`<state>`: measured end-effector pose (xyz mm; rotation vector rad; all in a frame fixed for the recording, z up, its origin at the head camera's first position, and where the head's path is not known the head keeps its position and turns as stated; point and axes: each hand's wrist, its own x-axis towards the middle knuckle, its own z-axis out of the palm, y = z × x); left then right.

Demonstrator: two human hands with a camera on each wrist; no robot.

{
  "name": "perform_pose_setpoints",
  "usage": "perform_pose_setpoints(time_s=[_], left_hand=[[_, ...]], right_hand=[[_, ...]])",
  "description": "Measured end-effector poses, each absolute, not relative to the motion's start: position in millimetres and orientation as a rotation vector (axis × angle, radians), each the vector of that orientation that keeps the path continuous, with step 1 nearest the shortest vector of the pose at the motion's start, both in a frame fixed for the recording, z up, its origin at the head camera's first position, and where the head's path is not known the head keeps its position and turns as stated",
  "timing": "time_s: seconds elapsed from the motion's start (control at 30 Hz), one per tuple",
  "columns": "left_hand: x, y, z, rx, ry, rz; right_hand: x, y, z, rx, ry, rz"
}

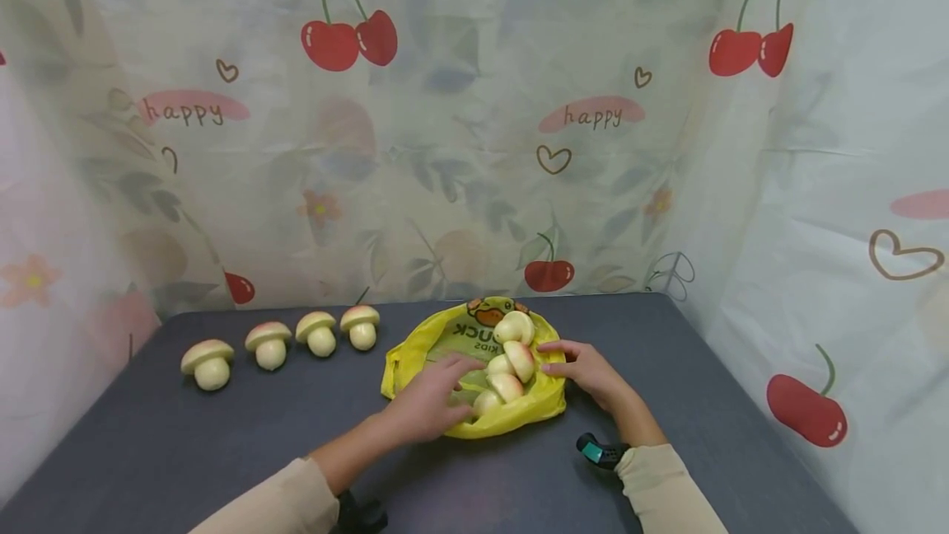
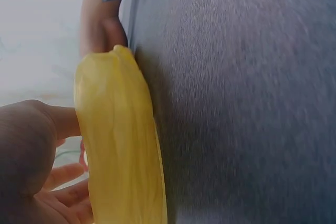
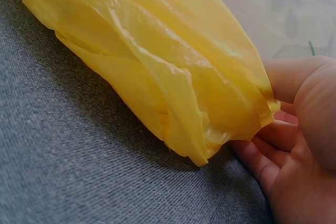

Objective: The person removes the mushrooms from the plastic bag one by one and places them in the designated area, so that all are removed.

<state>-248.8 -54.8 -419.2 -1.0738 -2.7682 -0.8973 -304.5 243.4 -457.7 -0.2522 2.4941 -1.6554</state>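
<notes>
A yellow plastic bag [image 1: 511,419] with a duck print lies on the table, its mouth spread wide. Several toy mushrooms [image 1: 521,361] with pale stems and reddish-tinged caps lie inside, along the bag's right half. My left hand [image 1: 430,402] reaches over the near left rim, its fingers loosely extended above the bag's inside and holding nothing that I can see. At the right rim, my right hand [image 1: 593,373] pinches the bag's edge between thumb and fingers. The right wrist view shows the crumpled yellow plastic [image 3: 173,77] reaching between that thumb and the fingers.
Several more mushrooms [image 1: 268,344] stand upright in a row on the dark grey table [image 1: 311,419], left of the bag. Behind the table hangs a curtain [image 1: 445,147] printed with cherries and hearts. A dark wrist strap [image 1: 602,452] is on the right wrist.
</notes>
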Motion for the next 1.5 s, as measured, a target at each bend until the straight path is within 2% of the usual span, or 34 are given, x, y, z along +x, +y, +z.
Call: perform_pose_setpoints(time_s=[0.3,1.03,1.23,1.5], left_hand=[[-249,-37,-427,-1.162,-2.839,-0.727],[-260,-21,-431,-1.306,-2.791,-0.72],[-259,-30,-423,-1.271,-2.76,-0.827],[-256,-46,-414,-1.085,-2.628,-1.011]], right_hand=[[-305,244,-458,-0.265,2.493,-1.654],[-308,246,-461,-0.235,2.495,-1.647],[-310,246,-463,-0.254,2.506,-1.641],[-307,247,-460,-0.261,2.499,-1.641]])
